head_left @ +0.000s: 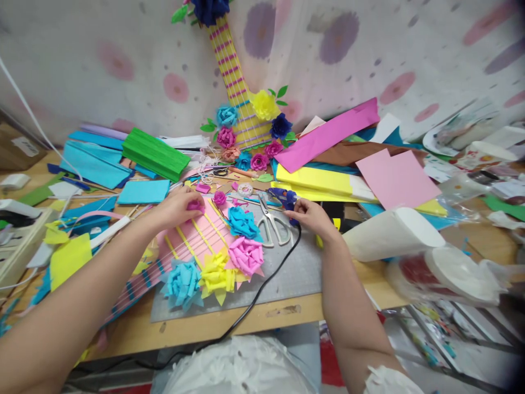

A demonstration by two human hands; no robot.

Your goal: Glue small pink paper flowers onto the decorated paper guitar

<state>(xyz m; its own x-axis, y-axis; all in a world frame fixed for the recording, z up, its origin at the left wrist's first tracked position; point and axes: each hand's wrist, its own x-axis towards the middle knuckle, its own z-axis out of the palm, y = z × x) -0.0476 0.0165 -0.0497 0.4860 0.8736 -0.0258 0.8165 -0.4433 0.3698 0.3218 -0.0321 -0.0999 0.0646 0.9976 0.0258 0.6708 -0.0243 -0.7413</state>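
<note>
My left hand (pixel 178 209) pinches a small magenta paper flower (pixel 196 206) at the upper edge of a pink paper guitar (pixel 180 232) with yellow and blue strips and strings. Around my right hand's (pixel 314 219) fingers is the handle of a blue hot glue gun (pixel 283 196), its nozzle pointing left. A black cord (pixel 262 290) runs down from it. Blue paper flowers (pixel 243 222), a pink flower (pixel 246 254) and a yellow flower (pixel 219 272) sit along the guitar's right edge. Grey-handled scissors (pixel 271 221) lie between the hands, near another magenta flower (pixel 220 197).
A grey cutting mat (pixel 287 279) lies under the work. Crepe paper in green (pixel 156 155), yellow (pixel 315 183) and magenta (pixel 328 134) is piled behind. A yellow flowered guitar (pixel 235 76) leans on the back curtain. White paper rolls (pixel 394 232) stand at right.
</note>
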